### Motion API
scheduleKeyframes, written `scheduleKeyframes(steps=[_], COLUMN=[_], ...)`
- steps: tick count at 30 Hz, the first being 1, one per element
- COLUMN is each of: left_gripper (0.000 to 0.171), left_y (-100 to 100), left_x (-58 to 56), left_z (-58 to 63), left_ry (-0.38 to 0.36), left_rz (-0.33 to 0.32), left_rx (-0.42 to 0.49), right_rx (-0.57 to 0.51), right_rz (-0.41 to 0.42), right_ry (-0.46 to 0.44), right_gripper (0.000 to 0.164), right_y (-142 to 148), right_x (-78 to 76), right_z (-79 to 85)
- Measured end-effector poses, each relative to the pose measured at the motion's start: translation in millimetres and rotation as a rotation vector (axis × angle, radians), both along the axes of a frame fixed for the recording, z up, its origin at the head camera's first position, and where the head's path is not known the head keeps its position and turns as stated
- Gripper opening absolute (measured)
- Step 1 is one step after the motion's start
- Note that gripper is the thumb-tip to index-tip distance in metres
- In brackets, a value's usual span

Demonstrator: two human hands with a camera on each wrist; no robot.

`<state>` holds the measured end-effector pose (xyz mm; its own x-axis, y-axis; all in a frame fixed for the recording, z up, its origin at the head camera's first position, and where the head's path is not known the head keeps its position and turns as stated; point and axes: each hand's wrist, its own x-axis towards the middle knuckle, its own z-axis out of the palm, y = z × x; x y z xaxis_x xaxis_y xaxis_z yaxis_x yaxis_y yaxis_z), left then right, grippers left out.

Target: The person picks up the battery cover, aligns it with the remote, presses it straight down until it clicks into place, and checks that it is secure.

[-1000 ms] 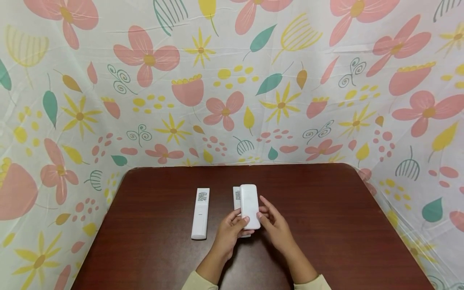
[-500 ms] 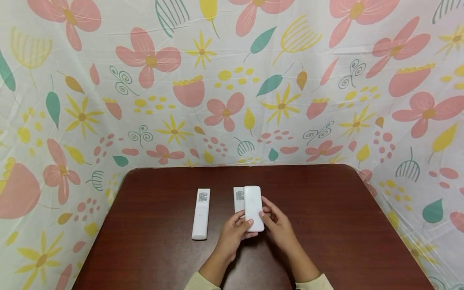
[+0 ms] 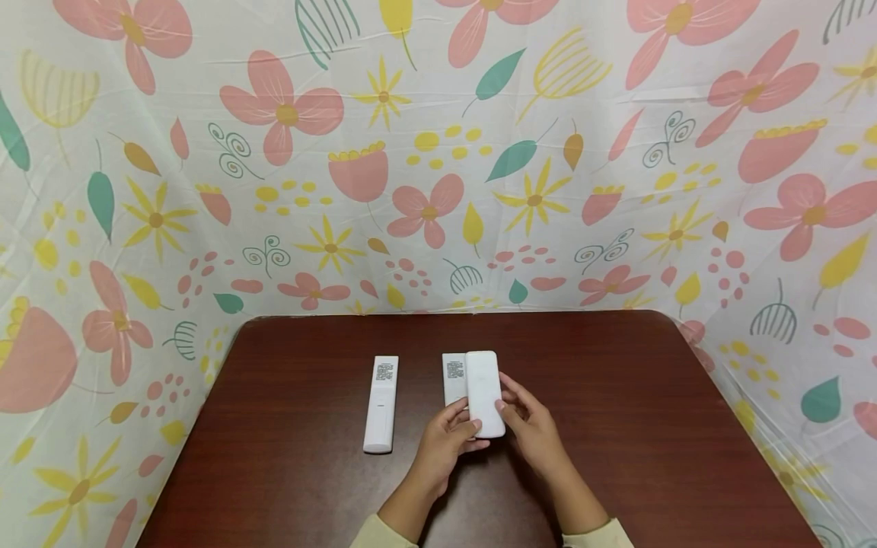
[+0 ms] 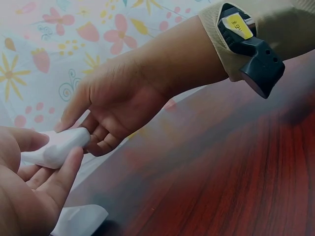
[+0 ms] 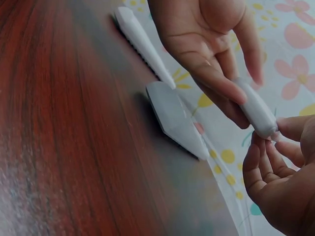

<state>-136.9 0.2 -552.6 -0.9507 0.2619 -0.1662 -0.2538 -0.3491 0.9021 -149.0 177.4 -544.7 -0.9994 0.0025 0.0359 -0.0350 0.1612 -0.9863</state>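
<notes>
A smooth white remote-shaped device (image 3: 485, 392) with rounded corners is held above the table, its plain face towards the head camera. My left hand (image 3: 441, 445) grips its lower left part, thumb on the plain face and fingers behind. On its right edge, my right hand (image 3: 537, 438) pinches with thumb and fingers, as the right wrist view also shows for the device (image 5: 258, 110). Partly behind it lies a white remote control (image 3: 454, 377) with a printed label, its lower part hidden by the left hand. The device's far face is hidden in the head view.
A second white remote control (image 3: 380, 407), label side up, lies on the dark wooden table (image 3: 288, 426) to the left of the hands. A flower-print cloth (image 3: 425, 152) hangs along the table's back and both sides.
Both hands have shifted a little to the right with the held device, uncovering more of the labelled remote control behind it. The remote control on the left lies where it was.
</notes>
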Motion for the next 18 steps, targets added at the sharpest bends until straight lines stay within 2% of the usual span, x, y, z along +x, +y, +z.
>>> scheduleKeyframes(steps=[8,13,18], left_gripper=[0.051,0.047,0.044], left_y=[0.2,1.5,5.0], left_x=[1.5,1.7,2.7], left_z=[-1.8,-1.9,-0.4], left_ry=[0.014,0.026,0.007], left_rz=[-0.005,-0.012,-0.012], left_rx=[-0.048,-0.042,-0.043], right_rx=[-0.008,-0.001,0.001], right_rz=[-0.033,-0.055,-0.058], right_ry=[0.002,-0.006,-0.021], right_gripper=[0.047,0.047,0.048], right_y=[7.5,13.1,18.5], right_x=[-3.2,-3.9,-2.9], right_z=[-3.3,-4.8,-5.4])
